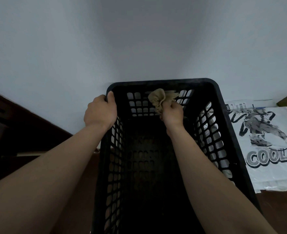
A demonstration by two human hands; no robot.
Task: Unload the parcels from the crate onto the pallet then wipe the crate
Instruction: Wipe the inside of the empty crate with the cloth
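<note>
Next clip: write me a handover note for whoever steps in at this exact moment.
Left hand grips the far-left rim corner of the black crate.
Right hand holds a beige cloth against the inside of the far wall.
No parcels show in the crate; a white printed parcel bag lies beside it on the right.
Done: unloading, by the look of it.
Left: wiping the remaining walls and the floor, probably.

Both bare forearms reach forward, roughly parallel. The left hand (pixel 100 112) curls over the crate (pixel 164 81) rim at its far left corner, thumb on the edge. The right hand (pixel 172 114), wrist bent, clutches a bunched cloth (pixel 157 99)
</note>
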